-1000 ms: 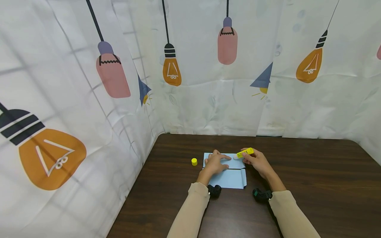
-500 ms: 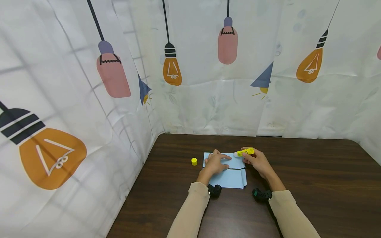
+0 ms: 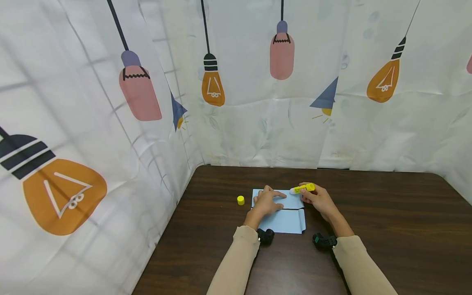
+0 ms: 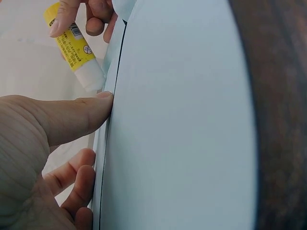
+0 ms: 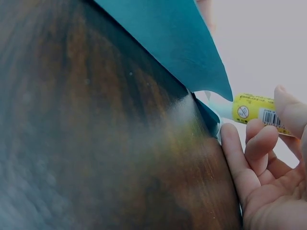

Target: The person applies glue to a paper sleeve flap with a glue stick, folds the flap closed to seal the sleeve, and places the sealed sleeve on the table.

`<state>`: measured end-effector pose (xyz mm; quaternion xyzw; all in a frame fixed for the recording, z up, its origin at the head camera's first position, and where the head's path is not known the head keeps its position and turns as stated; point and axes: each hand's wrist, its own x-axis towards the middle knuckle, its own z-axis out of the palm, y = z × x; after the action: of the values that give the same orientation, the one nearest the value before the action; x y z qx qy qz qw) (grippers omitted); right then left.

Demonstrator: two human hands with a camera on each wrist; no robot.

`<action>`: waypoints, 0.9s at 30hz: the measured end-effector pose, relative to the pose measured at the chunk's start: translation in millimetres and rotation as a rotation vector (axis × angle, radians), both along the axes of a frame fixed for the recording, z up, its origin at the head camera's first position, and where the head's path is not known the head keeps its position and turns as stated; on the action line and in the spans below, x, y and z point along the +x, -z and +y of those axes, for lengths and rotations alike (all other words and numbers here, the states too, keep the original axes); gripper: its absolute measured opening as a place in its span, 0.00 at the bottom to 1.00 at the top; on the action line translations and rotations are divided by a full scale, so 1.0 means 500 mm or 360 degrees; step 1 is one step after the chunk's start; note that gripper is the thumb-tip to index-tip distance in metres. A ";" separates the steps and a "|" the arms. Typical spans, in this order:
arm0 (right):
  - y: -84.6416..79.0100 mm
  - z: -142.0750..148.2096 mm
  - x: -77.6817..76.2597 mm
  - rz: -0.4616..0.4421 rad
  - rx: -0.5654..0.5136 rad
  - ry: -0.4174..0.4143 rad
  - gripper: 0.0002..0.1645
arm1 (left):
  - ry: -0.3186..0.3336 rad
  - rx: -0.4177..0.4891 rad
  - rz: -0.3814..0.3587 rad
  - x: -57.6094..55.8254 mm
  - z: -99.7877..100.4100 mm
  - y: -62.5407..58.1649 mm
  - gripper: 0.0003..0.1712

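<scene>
A light blue paper [image 3: 282,221], creased across its middle and with a narrow flap at its right side, lies on the table. My left hand [image 3: 266,202] rests on its upper part, fingers and thumb [image 4: 76,115] spread and pressing it down. In my right hand [image 3: 319,200] is a yellow glue stick [image 3: 304,188], pinched between thumb and fingers. Its white tip points left, at the paper's upper right part; in the left wrist view the glue stick [image 4: 76,50] meets the sheet near the fold. Left of the paper stands a yellow cap [image 3: 241,200].
The dark wooden table [image 3: 387,229] stretches out to both sides and in front of the paper. A white curtain [image 3: 250,135] printed with lamps hangs behind the table's far edge and along its left side. Each wrist wears a black strap with a camera [image 3: 324,241].
The glue stick has shifted very slightly at the paper's upper right. My left hand, the paper and the cap stay where they were.
</scene>
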<state>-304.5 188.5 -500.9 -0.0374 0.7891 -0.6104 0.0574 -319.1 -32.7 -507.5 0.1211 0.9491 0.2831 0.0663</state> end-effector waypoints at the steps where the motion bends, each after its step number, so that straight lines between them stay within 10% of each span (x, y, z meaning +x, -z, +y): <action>1: -0.009 -0.002 0.005 -0.0003 0.0000 0.0003 0.26 | 0.0000 0.0001 0.0001 0.000 0.000 0.000 0.19; 15: -0.023 -0.004 0.015 -0.0001 0.0017 0.0000 0.25 | 0.0006 0.0013 -0.0004 -0.001 -0.002 0.002 0.19; 27: 0.044 0.007 -0.025 -0.0067 0.0094 0.0085 0.36 | 0.0006 0.0028 0.0002 -0.002 -0.002 0.007 0.19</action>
<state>-317.1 192.2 -522.8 -0.0017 0.8061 -0.5889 0.0588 -319.8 -33.5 -511.0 0.1238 0.9463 0.2913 0.0652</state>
